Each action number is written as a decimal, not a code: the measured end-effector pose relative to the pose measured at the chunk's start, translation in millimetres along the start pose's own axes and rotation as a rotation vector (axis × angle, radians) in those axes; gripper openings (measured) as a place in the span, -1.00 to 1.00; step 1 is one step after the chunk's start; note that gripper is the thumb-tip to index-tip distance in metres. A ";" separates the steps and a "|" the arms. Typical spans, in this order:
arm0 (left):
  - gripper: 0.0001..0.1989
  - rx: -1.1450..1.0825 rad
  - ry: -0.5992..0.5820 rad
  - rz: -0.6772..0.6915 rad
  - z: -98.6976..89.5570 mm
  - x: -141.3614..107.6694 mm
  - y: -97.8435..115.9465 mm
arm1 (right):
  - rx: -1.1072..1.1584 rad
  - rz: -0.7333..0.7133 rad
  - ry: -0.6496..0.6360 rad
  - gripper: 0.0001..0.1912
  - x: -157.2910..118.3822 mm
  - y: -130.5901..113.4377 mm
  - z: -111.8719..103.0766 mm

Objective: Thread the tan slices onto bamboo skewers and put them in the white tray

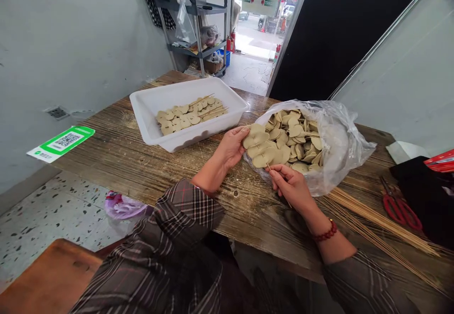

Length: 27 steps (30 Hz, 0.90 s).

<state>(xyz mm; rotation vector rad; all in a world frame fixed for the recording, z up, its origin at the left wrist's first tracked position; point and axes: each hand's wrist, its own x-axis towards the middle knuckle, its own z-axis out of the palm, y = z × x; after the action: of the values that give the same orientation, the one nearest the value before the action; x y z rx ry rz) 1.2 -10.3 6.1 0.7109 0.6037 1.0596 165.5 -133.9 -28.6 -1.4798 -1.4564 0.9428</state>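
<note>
Several flat, round, beige slices (260,149) are threaded in a row on a thin wooden skewer. My left hand (231,146) pinches the far end of this row. Lower down, my right hand (289,185) is closed on the skewer (268,166) just below the nearest slice. Right behind them an open clear plastic bag (340,139) holds a heap of loose beige slices (296,134). To the left stands a white plastic tray (187,140), with skewered slices (184,117) lying in it.
Bundles of long bare skewers (383,222) lie at the right, beside red-handled scissors (401,210) and a black item. A green-and-white QR card (63,143) sits at the table's left end. A grey cart (198,44) stands beyond the wooden table (156,172), near a glass door.
</note>
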 end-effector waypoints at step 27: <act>-0.57 -0.095 -0.095 -0.031 2.2 -1.5 -22.3 | -0.516 -0.297 0.428 -0.67 18.9 -2.9 -35.3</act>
<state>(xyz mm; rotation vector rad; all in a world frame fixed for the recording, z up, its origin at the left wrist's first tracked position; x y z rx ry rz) 14.8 -19.2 -9.5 0.6629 0.4784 1.0134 198.0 -117.1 -12.1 -1.6318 -1.5935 0.0513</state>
